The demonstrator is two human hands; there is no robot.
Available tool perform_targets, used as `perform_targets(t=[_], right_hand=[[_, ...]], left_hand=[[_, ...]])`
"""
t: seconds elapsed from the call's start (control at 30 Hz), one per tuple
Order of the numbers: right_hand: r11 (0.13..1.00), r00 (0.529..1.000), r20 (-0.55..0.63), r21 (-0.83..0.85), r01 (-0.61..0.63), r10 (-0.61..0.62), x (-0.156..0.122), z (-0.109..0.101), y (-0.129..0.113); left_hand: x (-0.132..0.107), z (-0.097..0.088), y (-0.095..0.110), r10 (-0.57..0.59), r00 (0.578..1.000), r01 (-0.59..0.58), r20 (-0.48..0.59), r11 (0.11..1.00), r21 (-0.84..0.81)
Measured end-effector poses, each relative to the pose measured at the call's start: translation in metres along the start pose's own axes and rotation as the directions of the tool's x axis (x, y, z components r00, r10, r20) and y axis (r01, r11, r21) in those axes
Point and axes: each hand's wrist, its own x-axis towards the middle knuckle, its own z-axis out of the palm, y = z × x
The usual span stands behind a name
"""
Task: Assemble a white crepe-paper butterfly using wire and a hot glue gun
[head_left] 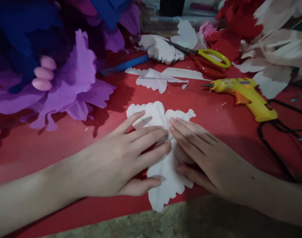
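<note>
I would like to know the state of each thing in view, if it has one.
Left hand: open, fingers spread, touching white paper.
Right hand: open, fingers together, touching white paper.
White paper: edges scalloped, partly covered by both hands.
Glue gun: lying on its side, unheld; heat unclear.
Scissors: unheld; whether fully shut, unclear.
Purple flower: petals spread.

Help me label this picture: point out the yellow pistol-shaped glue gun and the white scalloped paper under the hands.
Yellow pistol-shaped glue gun (254, 96), head view: upper grip.
White scalloped paper (167, 172), head view: lower part.
</note>
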Motion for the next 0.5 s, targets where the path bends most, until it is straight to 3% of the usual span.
perform_targets(t=[0.2, 0.33, 0.4, 0.43, 0.5], right_hand=[[0.999, 0.999, -0.039, 0.008, -0.036, 0.036, -0.001, -0.001, 0.000], [0.968, 0.963, -0.144, -0.078, -0.240, 0.227, 0.000, -0.028, 0.022], [0.859, 0.879, -0.208, -0.207, -0.468, 0.429, -0.006, -0.044, 0.046], [0.767, 0.808, -0.225, -0.258, -0.588, 0.544, -0.011, -0.049, 0.059], [0.647, 0.707, -0.077, -0.343, -0.681, 0.703, -0.025, -0.053, 0.086]], left_hand=[[0.003, -0.003, -0.002, 0.043, 0.997, -0.044, 0.058, 0.999, 0.014], [0.004, -0.005, -0.002, 0.018, 0.998, -0.018, 0.062, 1.000, -0.006], [0.004, -0.005, -0.002, 0.025, 0.998, -0.025, 0.062, 1.000, -0.002], [0.004, -0.005, -0.003, 0.028, 0.998, -0.028, 0.059, 1.000, -0.002], [0.003, -0.004, -0.004, 0.030, 0.999, -0.030, 0.042, 1.000, -0.006]])
